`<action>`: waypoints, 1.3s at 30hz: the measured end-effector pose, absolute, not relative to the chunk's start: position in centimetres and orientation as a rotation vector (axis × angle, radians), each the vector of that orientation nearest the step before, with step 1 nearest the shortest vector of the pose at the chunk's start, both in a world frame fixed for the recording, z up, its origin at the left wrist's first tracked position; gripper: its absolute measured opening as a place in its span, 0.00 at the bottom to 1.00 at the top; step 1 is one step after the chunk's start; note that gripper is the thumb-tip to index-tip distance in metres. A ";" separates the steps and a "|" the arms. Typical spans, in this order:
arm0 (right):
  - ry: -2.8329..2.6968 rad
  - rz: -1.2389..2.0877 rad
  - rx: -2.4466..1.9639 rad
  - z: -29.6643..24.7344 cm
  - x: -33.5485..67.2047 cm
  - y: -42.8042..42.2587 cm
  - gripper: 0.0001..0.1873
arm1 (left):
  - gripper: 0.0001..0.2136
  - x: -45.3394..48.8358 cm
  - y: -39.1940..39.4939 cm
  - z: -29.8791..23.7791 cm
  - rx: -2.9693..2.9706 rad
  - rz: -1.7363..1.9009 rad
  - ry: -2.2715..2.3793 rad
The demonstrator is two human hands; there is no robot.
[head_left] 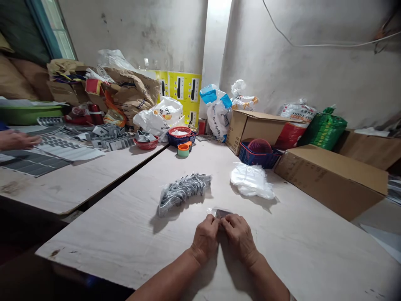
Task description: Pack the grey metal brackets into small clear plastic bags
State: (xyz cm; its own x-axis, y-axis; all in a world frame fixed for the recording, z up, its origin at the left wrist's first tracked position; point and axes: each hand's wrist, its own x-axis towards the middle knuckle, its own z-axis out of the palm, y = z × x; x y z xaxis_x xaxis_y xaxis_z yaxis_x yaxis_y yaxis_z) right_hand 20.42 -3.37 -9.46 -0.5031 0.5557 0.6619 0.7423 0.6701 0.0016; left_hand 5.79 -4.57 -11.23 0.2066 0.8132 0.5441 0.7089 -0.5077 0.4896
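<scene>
My left hand point(205, 239) and my right hand point(239, 236) rest side by side on the pale wooden table point(291, 246), fingertips meeting. Between them they pinch a small clear plastic sleeve point(222, 213) around a dark grey flat piece, partly hidden by my fingers. Just ahead and to the left lies a clear bag of grey metal pieces point(183, 192). A crumpled white plastic bag point(252, 182) sits ahead and to the right, out of reach of my fingers' contact.
At the left, a co-worker's hand point(17, 140) reaches over a second table strewn with grey sheets and metal pieces. Cardboard boxes point(328, 179), blue baskets point(258, 154), an orange-green tape roll point(183, 149) and stuffed sacks line the far edge against the wall.
</scene>
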 end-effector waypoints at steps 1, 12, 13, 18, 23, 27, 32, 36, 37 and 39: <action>-2.236 -0.401 -1.010 -9.3 20.3 -3.4 0.10 | 0.08 5.7 -4.6 -11.2 2.319 1.195 1.483; -2.397 -0.150 -1.066 -6.4 19.4 -2.0 0.14 | 0.07 5.8 -3.5 -9.5 1.985 1.188 1.668; -2.396 -0.115 -1.110 -6.1 19.3 -1.8 0.18 | 0.08 5.8 -3.3 -9.5 1.946 1.173 1.673; -2.415 0.017 -1.326 -5.0 18.9 -0.6 0.26 | 0.14 5.8 -2.4 -9.4 1.837 1.071 1.644; -2.530 0.105 -1.362 -4.3 18.6 -0.4 0.13 | 0.11 6.6 -2.4 -8.8 1.902 1.024 1.724; -2.545 -0.006 -1.372 -4.3 18.6 -0.6 0.09 | 0.09 7.0 -2.9 -9.0 1.976 1.062 1.761; -2.400 -0.009 -1.339 -4.8 19.5 -1.2 0.08 | 0.11 5.5 -3.3 -8.5 2.077 1.268 1.449; -2.115 0.380 -1.103 -5.1 20.4 -2.2 0.09 | 0.14 4.2 -2.4 -7.3 1.624 1.595 1.227; -2.024 0.499 -1.040 -5.2 20.4 -2.4 0.07 | 0.16 4.1 -2.2 -7.1 1.436 1.608 1.142; -1.842 0.703 -0.952 -5.7 20.2 -2.9 0.05 | 0.20 4.2 -1.9 -6.9 1.093 1.506 0.904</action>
State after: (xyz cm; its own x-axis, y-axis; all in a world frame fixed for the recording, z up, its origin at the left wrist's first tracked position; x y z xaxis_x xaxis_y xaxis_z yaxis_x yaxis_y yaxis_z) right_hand 20.23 -2.87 -5.70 -0.2810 0.8397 0.4647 0.3160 0.5382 -0.7813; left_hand 4.17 -1.93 -6.88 -0.0650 0.9807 0.1844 -0.2987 -0.1954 0.9341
